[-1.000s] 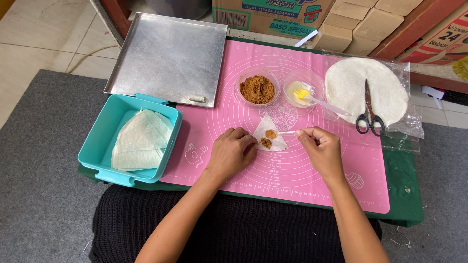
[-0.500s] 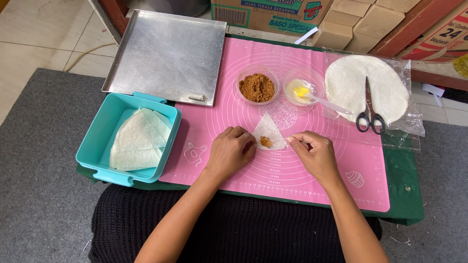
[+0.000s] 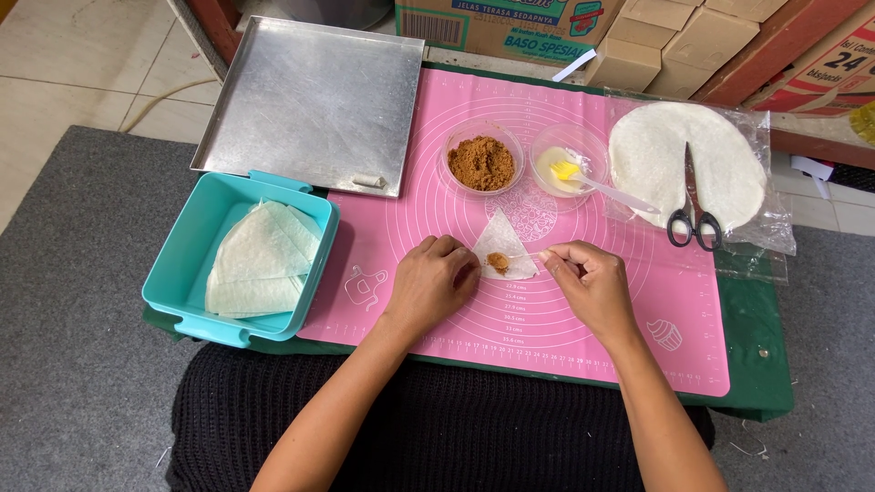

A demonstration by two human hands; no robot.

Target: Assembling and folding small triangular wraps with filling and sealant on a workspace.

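Note:
A small triangular piece of thin white wrapper (image 3: 502, 239) lies on the pink silicone mat (image 3: 547, 314) with a dab of brown filling (image 3: 498, 263) near its lower edge. My left hand (image 3: 430, 281) rests curled on the mat, its fingertips pressing the wrapper's left corner. My right hand (image 3: 591, 284) is just right of the wrapper. It pinches a thin small spoon (image 3: 536, 256) whose tip points at the filling.
Behind the wrapper stand a bowl of brown filling (image 3: 481, 162) and a bowl with a yellow brush (image 3: 570, 170). Round wrappers in plastic (image 3: 649, 155) carry scissors (image 3: 693, 217) at right. A metal tray (image 3: 314, 100) and a teal box (image 3: 182, 264) of cut wrappers sit at left.
My right hand has moved left, closer to the wrapper. The filling carried on the spoon now lies in one dab on the wrapper. My left hand has barely shifted.

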